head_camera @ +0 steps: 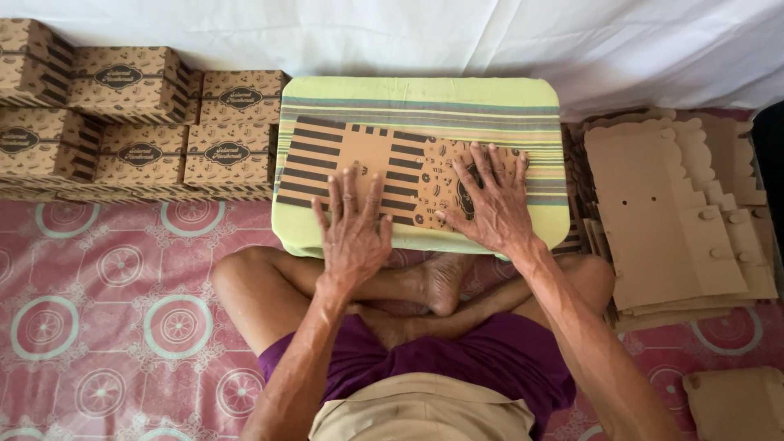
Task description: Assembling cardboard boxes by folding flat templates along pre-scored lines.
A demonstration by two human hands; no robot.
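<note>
A flat, unfolded cardboard box blank [384,163], brown with dark stripes and small printed drawings, lies on a green striped cushion [425,102] in front of my crossed legs. My left hand [353,229] rests palm down on the blank's near left part, fingers spread. My right hand [490,196] presses flat on the blank's right part, fingers spread over the printed oval. Neither hand grips anything.
Several folded brown printed boxes [139,114] are stacked at the far left. A pile of flat cardboard blanks [670,220] lies at the right, plain side up. A pink patterned mat [106,310] covers the floor. A white cloth [457,37] hangs behind.
</note>
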